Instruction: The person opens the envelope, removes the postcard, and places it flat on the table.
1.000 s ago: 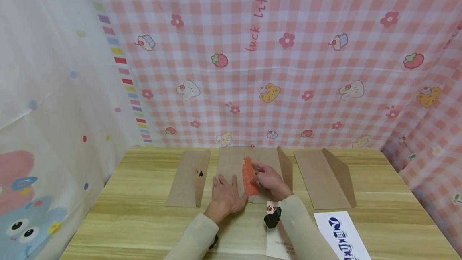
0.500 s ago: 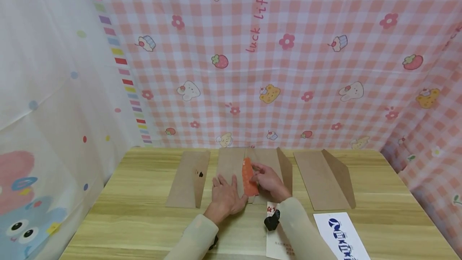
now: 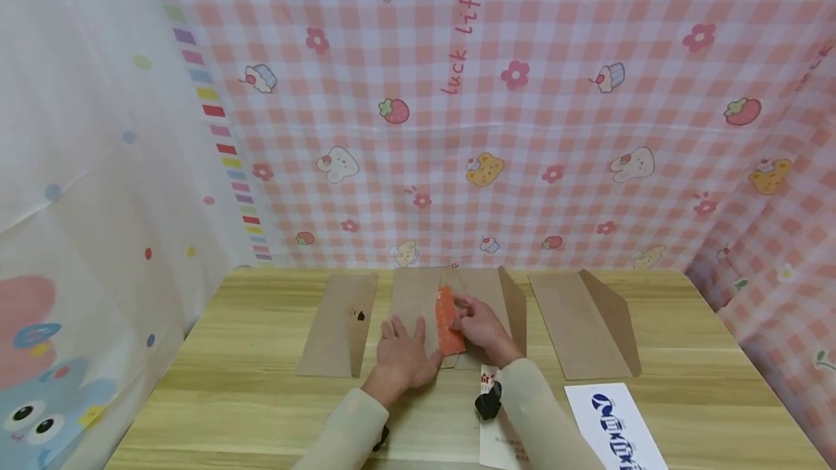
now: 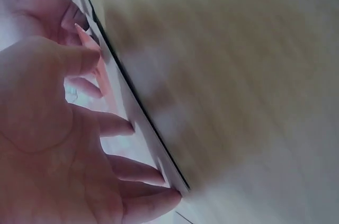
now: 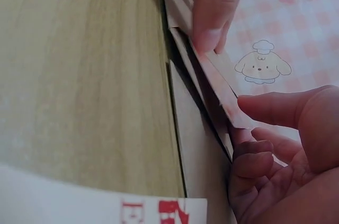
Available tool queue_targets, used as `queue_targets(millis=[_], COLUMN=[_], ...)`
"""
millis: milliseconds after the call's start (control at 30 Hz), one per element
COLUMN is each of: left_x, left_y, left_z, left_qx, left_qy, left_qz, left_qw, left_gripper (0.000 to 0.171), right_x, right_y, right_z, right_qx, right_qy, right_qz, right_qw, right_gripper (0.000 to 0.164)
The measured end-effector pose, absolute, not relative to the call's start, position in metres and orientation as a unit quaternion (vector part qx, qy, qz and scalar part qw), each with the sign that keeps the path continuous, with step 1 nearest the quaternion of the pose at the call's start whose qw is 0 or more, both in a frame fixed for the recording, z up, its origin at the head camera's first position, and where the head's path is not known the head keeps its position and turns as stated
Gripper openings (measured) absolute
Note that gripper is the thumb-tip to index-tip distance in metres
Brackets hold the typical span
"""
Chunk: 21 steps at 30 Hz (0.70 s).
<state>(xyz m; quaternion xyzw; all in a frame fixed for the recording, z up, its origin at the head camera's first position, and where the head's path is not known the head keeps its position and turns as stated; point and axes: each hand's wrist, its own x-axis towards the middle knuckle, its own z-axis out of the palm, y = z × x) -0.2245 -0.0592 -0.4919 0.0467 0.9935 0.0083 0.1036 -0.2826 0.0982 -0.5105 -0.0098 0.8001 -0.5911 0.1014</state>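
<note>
Closest in, a cream card with red lettering (image 3: pixel 495 435) is lying half hidden behind the right sleeve (image 3: pixel 545 412), and a white sheet with blue print (image 3: pixel 620 426) is resting beside that arm. Farther in, the left hand (image 3: pixel 406 357), fingers outspread and gripping nothing, is pressing on a kraft envelope (image 3: pixel 416 292), probably for steadiness. The right hand (image 3: pixel 485 326) is pinching an orange slip (image 3: pixel 448 330) by its right edge, seemingly for control; the slip is sitting where that envelope is meeting another kraft envelope (image 3: pixel 482 281). Beyond, a gingham cloth (image 3: pixel 575 122) is hanging.
</note>
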Motion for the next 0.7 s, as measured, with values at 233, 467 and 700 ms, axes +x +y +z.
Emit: queue_targets(millis=[233, 467, 700], left_x=[-0.224, -0.223, -0.221], left_y=[-0.069, -0.076, -0.082], left_z=[-0.486, -0.478, -0.476], left_qx=[0.062, 0.076, 0.089], left_qy=[0.989, 0.984, 0.978], left_qz=[0.068, 0.096, 0.121], left_qw=[0.114, 0.128, 0.145], left_gripper=[0.061, 0.055, 0.056], right_x=[-0.281, -0.279, -0.277], right_y=[0.097, 0.096, 0.097], right_z=[-0.513, -0.511, -0.511], right_qx=[-0.027, -0.038, -0.045], right_qy=[0.812, 0.837, 0.839], right_qz=[-0.577, -0.541, -0.538], right_qw=[0.082, 0.074, 0.072], right_gripper=[0.064, 0.058, 0.057])
